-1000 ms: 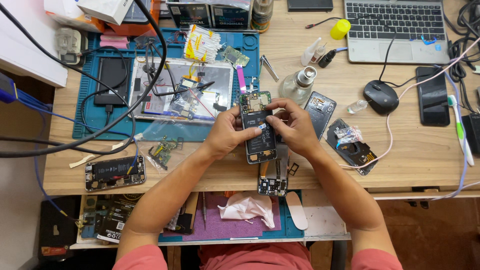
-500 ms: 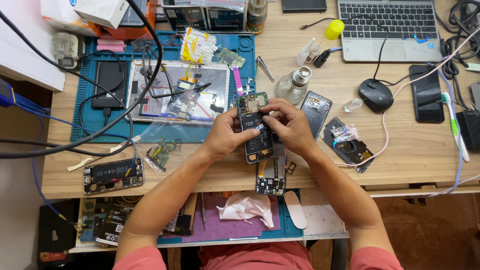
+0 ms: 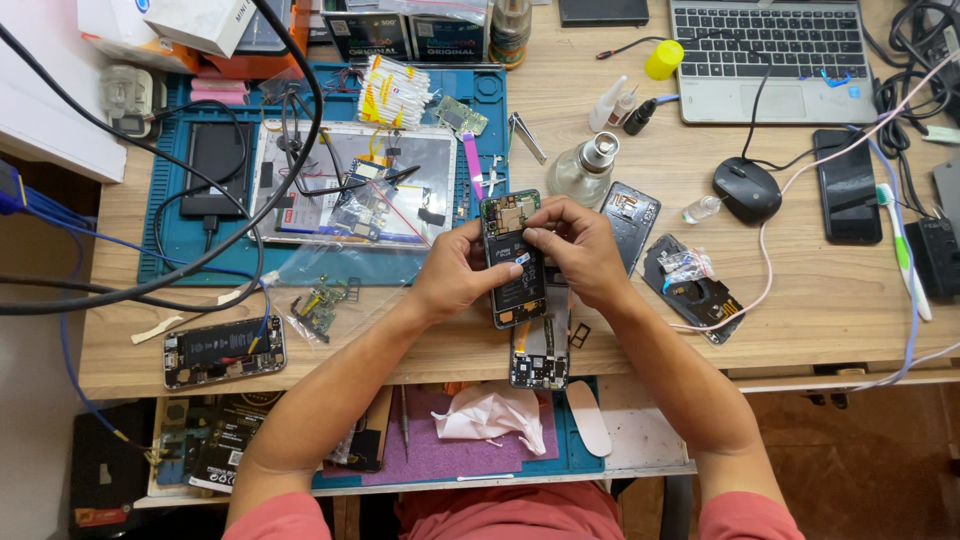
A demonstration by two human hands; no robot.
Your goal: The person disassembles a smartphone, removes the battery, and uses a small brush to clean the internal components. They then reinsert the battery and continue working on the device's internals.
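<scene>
An opened smartphone (image 3: 515,270) with its back removed, battery and circuit board showing, is held over the wooden desk (image 3: 800,300). My left hand (image 3: 452,272) grips its left edge. My right hand (image 3: 577,245) holds the right edge, fingertips pinching at a spot near the top of the battery. Under the phone lies another opened phone frame (image 3: 540,352). A black back cover (image 3: 628,222) rests just right of my right hand.
A blue repair mat (image 3: 165,250) holds a tablet (image 3: 350,185), cables and parts. A glass bottle (image 3: 588,165), mouse (image 3: 747,188), laptop (image 3: 780,50), black phone (image 3: 846,185) and a disassembled phone (image 3: 222,350) lie around. A lower shelf carries a crumpled tissue (image 3: 490,415).
The held phone has shifted slightly up and away from the desk edge. My right fingers have moved from its lower side up to the top of the battery.
</scene>
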